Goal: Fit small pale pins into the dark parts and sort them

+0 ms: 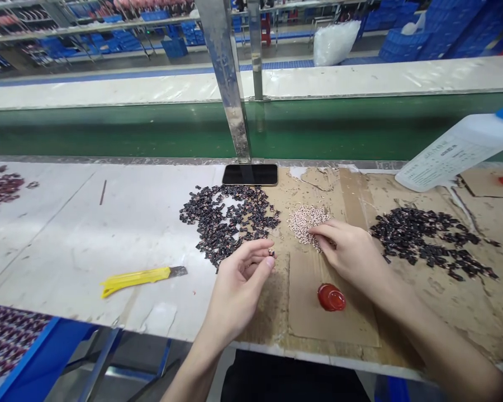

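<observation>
My left hand (pixel 243 279) is closed in a pinch around a small black piece (pixel 271 253), held just above the table. It is near a scattered pile of similar black pieces (pixel 218 226) on the left. My right hand (pixel 346 245) reaches into a heap of tiny pale pink bits (pixel 304 220), thumb and fingertips together at the heap's edge. Whatever sits between those fingertips is too small to make out. Below the hands, a glossy red blob (pixel 331 297) rests on a flat cardboard piece (pixel 302 318). Another pile of black pieces (pixel 423 237) lies right of my right hand.
A yellow utility knife (pixel 138 280) with its blade out lies at left. Behind the piles are a phone (pixel 250 175) and a metal post (pixel 235 100). A white bottle (pixel 452 148) leans at right. Reddish pieces (pixel 2 191) lie far left, above a blue tray (pixel 29 363).
</observation>
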Available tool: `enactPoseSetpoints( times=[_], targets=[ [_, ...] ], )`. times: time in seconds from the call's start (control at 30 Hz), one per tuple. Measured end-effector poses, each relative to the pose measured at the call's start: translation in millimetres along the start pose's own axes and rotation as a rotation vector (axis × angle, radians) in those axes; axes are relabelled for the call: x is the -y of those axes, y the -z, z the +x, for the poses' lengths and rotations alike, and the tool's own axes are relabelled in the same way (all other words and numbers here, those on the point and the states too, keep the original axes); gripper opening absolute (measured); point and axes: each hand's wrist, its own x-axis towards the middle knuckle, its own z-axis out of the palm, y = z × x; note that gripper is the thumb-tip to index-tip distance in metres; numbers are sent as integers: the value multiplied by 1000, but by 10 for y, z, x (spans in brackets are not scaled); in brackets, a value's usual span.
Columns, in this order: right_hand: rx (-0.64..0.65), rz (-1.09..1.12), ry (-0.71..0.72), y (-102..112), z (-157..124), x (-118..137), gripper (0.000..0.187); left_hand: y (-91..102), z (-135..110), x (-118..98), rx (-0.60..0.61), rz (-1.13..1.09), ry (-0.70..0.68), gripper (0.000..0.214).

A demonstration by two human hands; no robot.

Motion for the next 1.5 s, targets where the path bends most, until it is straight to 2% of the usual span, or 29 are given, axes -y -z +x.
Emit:
enactPoseSetpoints(
  times=[0.17,0.3,0.37,0.47,0.53,0.6,0.67,0.8,1.07,1.2,1.33,1.5],
  targets=[
    [-82,138,-41,28,16,31,24,-12,-23,-15,-6,-61,-14,18],
    [-202,310,-173,153,-88,43,13,-96,-83,-85,12,-80,-79,18],
    [-240,572,-319,225,-179,73,14,-196,-118,-135,20,-47,-161,18],
    [-242,1067,-530,300,-323,177,22,-398,-154,-194,9,54,-355,18],
    [-224,1239,-594,329,-398,281,23,-526,-172,-212,-1,106,-495,15],
    [-227,1310,-633,343,-447,392,21,-618,-194,-216,-8,135,-596,11],
    [-254,1343,-660,345,-475,485,21,-663,-221,-210,-13,166,-651,9],
    [-311,1366,-655,310,-524,568,18,-662,-263,-194,-7,218,-669,11],
    [-441,1146,-493,194,-747,543,22,-659,-310,-162,-23,262,-667,16],
    [-384,1068,-450,229,-805,581,23,-662,-331,-132,-39,307,-709,20],
    [-287,967,-405,318,-786,620,10,-647,-351,-108,-24,272,-716,19],
    [-242,903,-365,383,-766,659,11,-614,-385,-81,-5,259,-737,19]
  ],
)
